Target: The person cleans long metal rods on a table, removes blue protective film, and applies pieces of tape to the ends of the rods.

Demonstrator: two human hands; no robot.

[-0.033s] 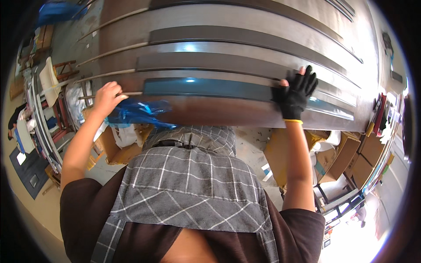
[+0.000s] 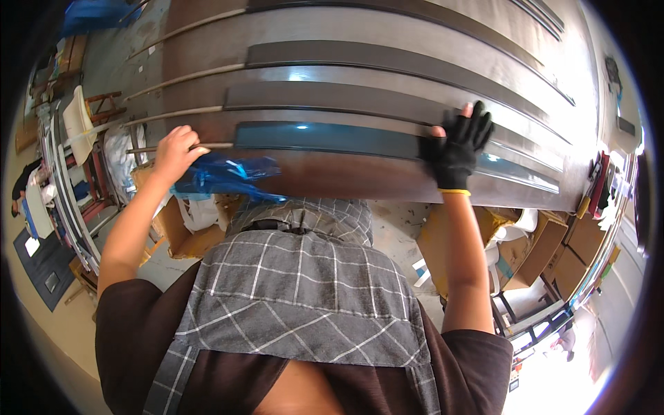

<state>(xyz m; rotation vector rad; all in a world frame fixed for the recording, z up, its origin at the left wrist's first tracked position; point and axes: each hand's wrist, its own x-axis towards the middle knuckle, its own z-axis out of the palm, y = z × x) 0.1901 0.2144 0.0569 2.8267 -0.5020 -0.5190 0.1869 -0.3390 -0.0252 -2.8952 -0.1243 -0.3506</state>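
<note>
Along the left near side of the table (image 2: 346, 174), the bare left hand (image 2: 176, 152) is holding a thin rod (image 2: 221, 146) in closed fingers, crumpled blue film (image 2: 228, 176) hanging just nearer. Between the hands, the nearest dark strip (image 2: 332, 140) is running rightward from the rod. Over its right part, the gloved right hand (image 2: 458, 149) is lying spread open (two fingertips are showing bare), grasping nothing.

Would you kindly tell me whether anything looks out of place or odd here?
Two things look slightly odd: blue film is crumpled at the near edge of the table, beside the left hand, unlike the neatly laid long strips; and only the right hand wears a black glove, the left being bare.
</note>
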